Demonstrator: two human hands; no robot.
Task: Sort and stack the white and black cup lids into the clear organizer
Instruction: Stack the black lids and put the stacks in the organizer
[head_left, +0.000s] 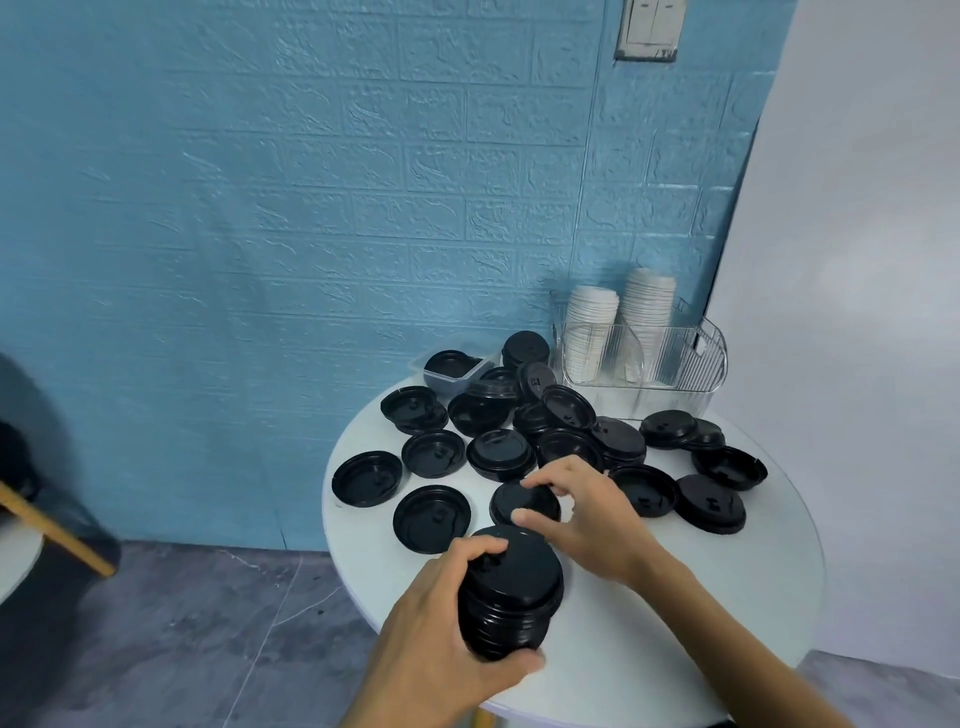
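Observation:
My left hand grips a tall stack of black lids above the near part of the round white table. Just beyond it, my right hand pinches the rim of a single black lid lying on the table. Several loose black lids are scattered over the far half of the table. The clear organizer stands at the back right against the wall, with two stacks of white lids in it.
A small clear square container holding a black lid sits at the back left of the pile. The blue brick-pattern wall is right behind the table. A wooden-legged piece of furniture stands at the far left over the grey floor.

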